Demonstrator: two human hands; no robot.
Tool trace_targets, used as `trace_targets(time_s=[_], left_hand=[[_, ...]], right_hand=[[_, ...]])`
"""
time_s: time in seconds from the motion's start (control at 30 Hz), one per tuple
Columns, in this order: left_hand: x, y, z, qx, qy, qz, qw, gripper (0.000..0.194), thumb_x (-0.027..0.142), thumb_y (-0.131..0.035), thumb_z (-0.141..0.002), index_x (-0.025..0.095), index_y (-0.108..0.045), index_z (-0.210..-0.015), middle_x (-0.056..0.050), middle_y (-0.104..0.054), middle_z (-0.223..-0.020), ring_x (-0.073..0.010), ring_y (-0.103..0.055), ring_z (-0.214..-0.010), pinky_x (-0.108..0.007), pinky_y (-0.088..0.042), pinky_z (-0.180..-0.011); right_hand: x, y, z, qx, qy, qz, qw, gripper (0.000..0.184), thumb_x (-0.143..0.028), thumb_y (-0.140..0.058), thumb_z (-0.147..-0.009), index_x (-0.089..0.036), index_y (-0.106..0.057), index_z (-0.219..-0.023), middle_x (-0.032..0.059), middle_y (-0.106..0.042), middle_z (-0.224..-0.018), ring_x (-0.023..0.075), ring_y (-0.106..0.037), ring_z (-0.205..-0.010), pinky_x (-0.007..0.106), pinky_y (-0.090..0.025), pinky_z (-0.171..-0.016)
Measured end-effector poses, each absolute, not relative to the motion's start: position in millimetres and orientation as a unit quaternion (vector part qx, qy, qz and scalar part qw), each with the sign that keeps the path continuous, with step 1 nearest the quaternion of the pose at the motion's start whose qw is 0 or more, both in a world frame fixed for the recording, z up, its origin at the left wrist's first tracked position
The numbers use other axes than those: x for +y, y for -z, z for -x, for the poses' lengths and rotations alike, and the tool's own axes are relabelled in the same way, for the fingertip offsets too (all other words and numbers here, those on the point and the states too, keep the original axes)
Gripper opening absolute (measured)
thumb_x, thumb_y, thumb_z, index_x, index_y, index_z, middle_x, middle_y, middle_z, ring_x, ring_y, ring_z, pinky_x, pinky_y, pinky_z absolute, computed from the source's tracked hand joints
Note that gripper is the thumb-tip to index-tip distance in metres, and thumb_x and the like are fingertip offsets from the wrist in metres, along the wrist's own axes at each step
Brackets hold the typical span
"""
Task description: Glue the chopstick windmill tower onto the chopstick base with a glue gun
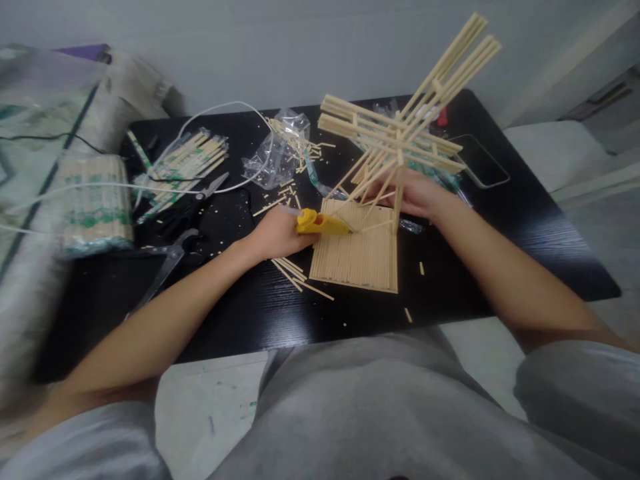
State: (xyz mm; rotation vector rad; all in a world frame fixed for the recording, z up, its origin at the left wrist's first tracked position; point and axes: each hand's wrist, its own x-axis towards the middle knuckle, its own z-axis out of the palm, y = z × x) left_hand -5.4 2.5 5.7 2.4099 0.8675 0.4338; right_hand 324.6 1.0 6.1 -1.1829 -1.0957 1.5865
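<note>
My left hand [278, 233] is wrapped round a yellow hot glue gun [320, 221]. The gun's nozzle points right, close above a flat base [354, 260] of light wooden sticks laid side by side. From the base's far part rises a stick frame, topped by a windmill-like cross of stick blades [345, 115]; together they make a stick windmill model. Behind the frame's leg, my right hand [411, 193] is closed on the model, its fingers partly hidden by the sticks. Several loose sticks [300, 277] lie beside the base's left edge.
Scissors [213, 190] and metal cutters [173, 257] lie to the left, near wrapped chopsticks [193, 160] and a packed bundle [95, 203]. A white cable [225, 105] loops across. Crumpled plastic [280, 157] and stick offcuts lie behind. A phone-like slab [483, 161] rests at right on the black table [540, 267].
</note>
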Motion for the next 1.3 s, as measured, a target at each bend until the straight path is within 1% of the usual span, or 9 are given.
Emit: trace_targets(time_s=[0.27, 0.53, 0.6, 0.67, 0.73, 0.93, 1.03, 1.2, 1.3], left_hand=[[1.6, -7.3, 5.0, 0.316, -0.17, -0.892, 0.275, 0.007, 0.025, -0.075, -0.086, 0.019, -0.072, -0.084, -0.002, -0.073, -0.079, -0.0201, -0.069, -0.078, -0.031, -0.051, -0.075], [2.5, -3.1, 5.8, 0.319, -0.179, -0.892, 0.265, 0.008, 0.026, -0.075, -0.087, 0.019, -0.073, -0.088, -0.003, -0.073, -0.081, -0.0216, -0.07, -0.081, -0.033, -0.052, -0.078], [2.5, -3.1, 5.7, 0.319, -0.175, -0.892, 0.266, 0.008, 0.027, -0.075, -0.087, 0.019, -0.073, -0.088, -0.003, -0.073, -0.081, -0.0218, -0.07, -0.079, -0.033, -0.052, -0.077], [2.4, -3.5, 5.6, 0.317, -0.174, -0.893, 0.269, 0.008, 0.027, -0.075, -0.088, 0.019, -0.073, -0.089, -0.003, -0.074, -0.082, -0.0217, -0.069, -0.078, -0.034, -0.052, -0.077], [2.4, -3.9, 5.6, 0.316, -0.173, -0.893, 0.269, 0.009, 0.027, -0.075, -0.088, 0.018, -0.074, -0.09, -0.003, -0.074, -0.083, -0.0214, -0.069, -0.079, -0.033, -0.052, -0.078], [2.5, -3.4, 6.0, 0.319, -0.165, -0.896, 0.261, 0.012, 0.03, -0.075, -0.089, 0.017, -0.075, -0.09, -0.003, -0.074, -0.082, -0.0207, -0.069, -0.077, -0.032, -0.05, -0.075], [3.0, -2.8, 6.2, 0.322, -0.16, -0.896, 0.26, 0.014, 0.031, -0.075, -0.089, 0.017, -0.075, -0.089, -0.003, -0.073, -0.079, -0.0201, -0.068, -0.074, -0.031, -0.05, -0.074], [2.9, -3.9, 5.4, 0.318, -0.164, -0.896, 0.264, 0.011, 0.029, -0.075, -0.089, 0.018, -0.075, -0.091, -0.002, -0.073, -0.079, -0.0202, -0.069, -0.078, -0.031, -0.052, -0.077], [2.2, -4.9, 4.5, 0.319, -0.179, -0.89, 0.273, 0.011, 0.027, -0.077, -0.087, 0.018, -0.075, -0.093, -0.002, -0.074, -0.081, -0.0216, -0.071, -0.083, -0.031, -0.054, -0.08]], right_hand=[[0.4, -9.6, -322.2, -0.428, -0.633, 0.483, 0.428, 0.009, -0.029, -0.081, -0.095, -0.026, -0.074, -0.09, 0.0059, -0.078, -0.077, 0.0261, -0.08, -0.082, 0.046, -0.071, -0.089], [2.8, -3.4, -326.6, -0.423, -0.641, 0.476, 0.429, 0.005, -0.025, -0.077, -0.099, -0.025, -0.076, -0.094, 0.0069, -0.078, -0.077, 0.0267, -0.08, -0.083, 0.048, -0.069, -0.093], [2.1, -4.3, -327.2, -0.421, -0.653, 0.465, 0.425, 0.01, -0.021, -0.072, -0.102, -0.023, -0.076, -0.094, 0.0078, -0.079, -0.078, 0.025, -0.079, -0.081, 0.046, -0.068, -0.094], [1.4, -5.8, -327.5, -0.417, -0.67, 0.445, 0.423, 0.018, -0.015, -0.065, -0.105, -0.019, -0.076, -0.091, 0.01, -0.08, -0.081, 0.0227, -0.079, -0.079, 0.042, -0.067, -0.094], [1.4, -6.7, -327.6, -0.41, -0.681, 0.433, 0.424, 0.024, -0.011, -0.059, -0.107, -0.015, -0.075, -0.09, 0.0117, -0.08, -0.08, 0.0213, -0.078, -0.078, 0.038, -0.066, -0.092], [3.3, -5.0, -327.7, -0.408, -0.683, 0.436, 0.422, 0.023, -0.013, -0.059, -0.11, -0.01, -0.074, -0.093, 0.0138, -0.08, -0.079, 0.0205, -0.078, -0.075, 0.036, -0.066, -0.09], [3.1, -4.9, -327.8, -0.412, -0.683, 0.433, 0.421, 0.026, -0.013, -0.056, -0.111, -0.008, -0.075, -0.094, 0.0156, -0.08, -0.078, 0.0211, -0.078, -0.074, 0.035, -0.065, -0.088], [1.9, -6.1, -326.7, -0.406, -0.677, 0.445, 0.422, 0.032, -0.01, -0.05, -0.111, -0.008, -0.077, -0.095, 0.0142, -0.08, -0.076, 0.0198, -0.077, -0.074, 0.035, -0.066, -0.089], [2.6, -5.0, -326.2, -0.403, -0.667, 0.458, 0.428, 0.025, -0.015, -0.057, -0.109, -0.013, -0.078, -0.094, 0.0105, -0.079, -0.075, 0.0201, -0.077, -0.074, 0.037, -0.067, -0.089]])
